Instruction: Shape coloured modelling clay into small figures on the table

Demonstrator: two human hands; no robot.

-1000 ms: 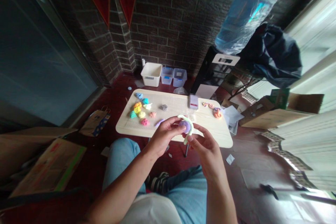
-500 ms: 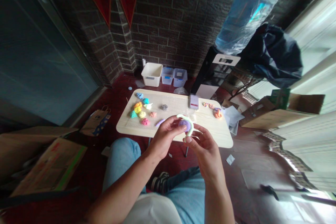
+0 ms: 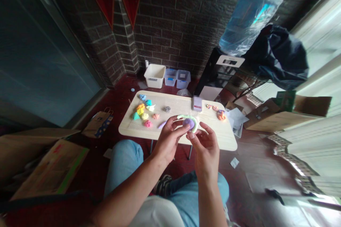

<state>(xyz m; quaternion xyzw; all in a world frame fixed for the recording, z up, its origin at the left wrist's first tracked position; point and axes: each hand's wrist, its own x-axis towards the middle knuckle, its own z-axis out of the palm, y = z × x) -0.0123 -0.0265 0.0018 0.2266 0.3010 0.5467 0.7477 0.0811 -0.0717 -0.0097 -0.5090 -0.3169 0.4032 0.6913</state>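
A purple ball of modelling clay (image 3: 188, 123) is gripped between the thumb and fingers of my left hand (image 3: 169, 140), above the table's near edge. Around the ball's top and right side curves a pale green clay strip (image 3: 196, 125), its far end reaching left over the ball. The thumb of my right hand (image 3: 205, 143) presses at the strip's lower end, with the other fingers curled behind; their exact contact is partly hidden. A purple clay roll (image 3: 162, 125) lies on the table just beyond my left hand.
On the pale table (image 3: 213, 138) sit several coloured clay lumps (image 3: 140, 108) at left, a grey lump (image 3: 167, 109), a phone (image 3: 197, 103) and shaped clay pieces (image 3: 221, 115) at right. Beyond stand plastic bins (image 3: 155, 76) and a water dispenser (image 3: 213, 74). Cardboard boxes flank both sides.
The green strip's lower part has been bent in closer around the purple ball. My right hand has shifted slightly left and turned more upright; my left hand still holds the ball.
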